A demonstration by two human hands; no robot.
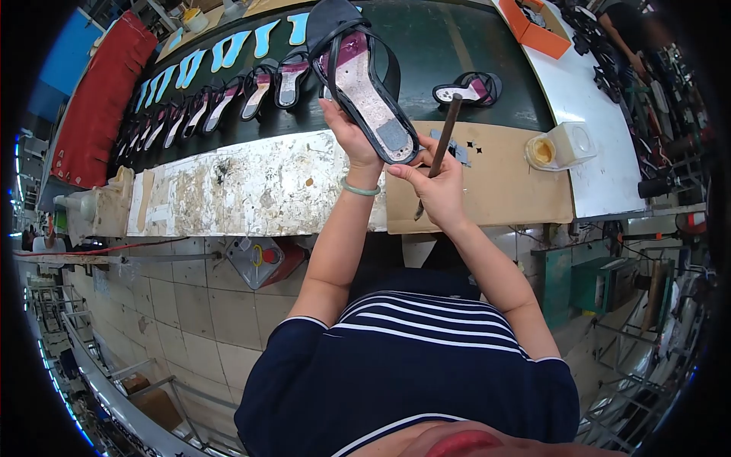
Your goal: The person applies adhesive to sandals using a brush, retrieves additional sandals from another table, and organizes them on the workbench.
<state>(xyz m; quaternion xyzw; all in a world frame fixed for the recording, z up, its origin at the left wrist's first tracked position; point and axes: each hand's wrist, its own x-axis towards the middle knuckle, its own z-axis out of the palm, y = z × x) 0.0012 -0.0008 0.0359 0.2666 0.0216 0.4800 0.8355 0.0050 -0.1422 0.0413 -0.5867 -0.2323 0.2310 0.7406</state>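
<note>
One black-strapped sandal (369, 103) is held up between two hands, above the near side of the table (415, 65), its toe pointing away and its heel towards the wearer. Its pale, speckled insole faces up, with a burgundy patch near the straps and a grey patch at the heel. The left hand (356, 143) supports it from the side and beneath, fingers partly curled against it; how far they reach underneath is hidden. The right hand (442, 186) has its thumb at the heel edge and its fingers bent closed around a slim dark rod (448, 129), which slants upward beside the sandal. A pale green bangle (360, 189) circles the left wrist.

Just beyond the right hand, a small grey piece (460, 153) lies on a cardboard sheet (518, 186); a stained white board (263, 183) adjoins the sheet on the left. Farther across, a line of similar sandals (217, 107) runs leftward, with blue-edged cutouts (228, 50) behind it. A separate sandal (470, 92) lies right of the held one. Near the cardboard's right edge are an open tub (540, 152) of yellowish stuff and, touching it, a white plastic bottle (575, 143). An orange box (539, 32) sits at the far right.
</note>
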